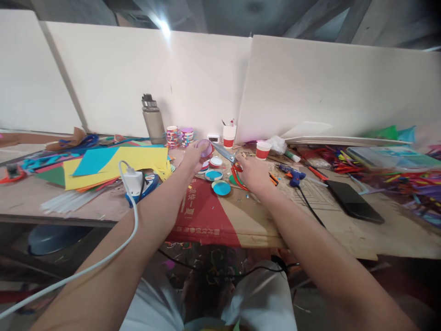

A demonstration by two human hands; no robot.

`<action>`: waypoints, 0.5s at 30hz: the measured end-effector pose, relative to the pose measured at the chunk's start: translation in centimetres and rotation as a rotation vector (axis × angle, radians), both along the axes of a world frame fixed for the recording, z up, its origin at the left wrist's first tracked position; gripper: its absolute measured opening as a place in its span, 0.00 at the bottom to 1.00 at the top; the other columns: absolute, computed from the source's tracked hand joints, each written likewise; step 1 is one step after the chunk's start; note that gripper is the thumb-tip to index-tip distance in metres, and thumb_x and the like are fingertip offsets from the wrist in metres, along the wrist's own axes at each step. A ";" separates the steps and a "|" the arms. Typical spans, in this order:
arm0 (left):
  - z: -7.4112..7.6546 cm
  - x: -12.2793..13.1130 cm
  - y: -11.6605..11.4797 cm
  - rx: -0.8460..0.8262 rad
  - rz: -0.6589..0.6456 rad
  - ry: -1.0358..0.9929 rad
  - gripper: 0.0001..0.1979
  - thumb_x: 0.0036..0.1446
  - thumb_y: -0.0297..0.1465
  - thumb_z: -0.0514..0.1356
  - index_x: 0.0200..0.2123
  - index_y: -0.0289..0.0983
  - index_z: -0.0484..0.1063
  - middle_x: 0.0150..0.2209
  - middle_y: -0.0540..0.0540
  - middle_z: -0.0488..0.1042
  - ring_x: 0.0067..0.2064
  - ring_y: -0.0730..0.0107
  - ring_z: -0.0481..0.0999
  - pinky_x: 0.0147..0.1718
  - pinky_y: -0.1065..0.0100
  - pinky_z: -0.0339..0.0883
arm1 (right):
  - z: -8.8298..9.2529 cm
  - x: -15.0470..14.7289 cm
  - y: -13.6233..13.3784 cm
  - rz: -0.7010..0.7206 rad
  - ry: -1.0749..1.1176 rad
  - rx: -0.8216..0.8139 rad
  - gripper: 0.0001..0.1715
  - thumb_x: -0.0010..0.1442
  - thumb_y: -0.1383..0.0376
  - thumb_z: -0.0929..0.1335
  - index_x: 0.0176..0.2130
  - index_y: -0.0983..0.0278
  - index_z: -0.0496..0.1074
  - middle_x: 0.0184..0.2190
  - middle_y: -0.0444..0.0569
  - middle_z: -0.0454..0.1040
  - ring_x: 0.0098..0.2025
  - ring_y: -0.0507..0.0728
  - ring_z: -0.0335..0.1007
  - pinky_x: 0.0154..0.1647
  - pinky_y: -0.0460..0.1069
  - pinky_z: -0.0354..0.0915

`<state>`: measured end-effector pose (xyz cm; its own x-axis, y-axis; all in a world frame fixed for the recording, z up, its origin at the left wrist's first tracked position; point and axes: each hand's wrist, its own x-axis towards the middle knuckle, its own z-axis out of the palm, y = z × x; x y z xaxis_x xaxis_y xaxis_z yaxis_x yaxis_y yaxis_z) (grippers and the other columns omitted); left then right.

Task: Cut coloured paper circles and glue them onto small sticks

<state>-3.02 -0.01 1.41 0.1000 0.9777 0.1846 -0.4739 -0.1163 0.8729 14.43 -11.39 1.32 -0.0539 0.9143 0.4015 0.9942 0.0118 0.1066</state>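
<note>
My left hand [193, 158] is closed around a small purple paper disc [206, 147], held just above the table. My right hand [251, 174] grips red-handled scissors [230, 161]; their blades point up and left toward the purple disc. Below the hands lie blue and red-and-white paper circles [214, 174] and a teal circle [221, 187] on the cardboard-covered table [310, 220].
Yellow, blue and green paper sheets [113, 165] lie at left beside a white charger with cable [132, 181]. A metal bottle [153, 120], tape rolls [179, 135] and red-and-white paper cups [263, 149] stand at the back. A blue glue gun [292, 174], black phone [353, 201] and coloured sticks [396, 177] lie right.
</note>
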 end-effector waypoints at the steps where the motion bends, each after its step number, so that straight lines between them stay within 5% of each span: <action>1: 0.0 0.0 0.0 0.000 -0.002 -0.003 0.11 0.47 0.26 0.70 0.32 0.35 0.70 0.25 0.53 0.71 0.26 0.77 0.70 0.24 0.74 0.69 | 0.1 0.0 0.0 0.006 -0.003 -0.013 0.23 0.63 0.69 0.62 0.57 0.61 0.67 0.45 0.57 0.77 0.48 0.63 0.73 0.41 0.51 0.63; 15: 0.4 0.1 -0.6 -0.030 -0.007 -0.024 0.08 0.50 0.24 0.67 0.30 0.35 0.70 0.24 0.53 0.70 0.24 0.77 0.69 0.21 0.74 0.66 | 0.2 0.1 0.0 0.048 0.027 -0.022 0.22 0.61 0.72 0.61 0.54 0.61 0.69 0.42 0.56 0.79 0.46 0.63 0.75 0.39 0.50 0.62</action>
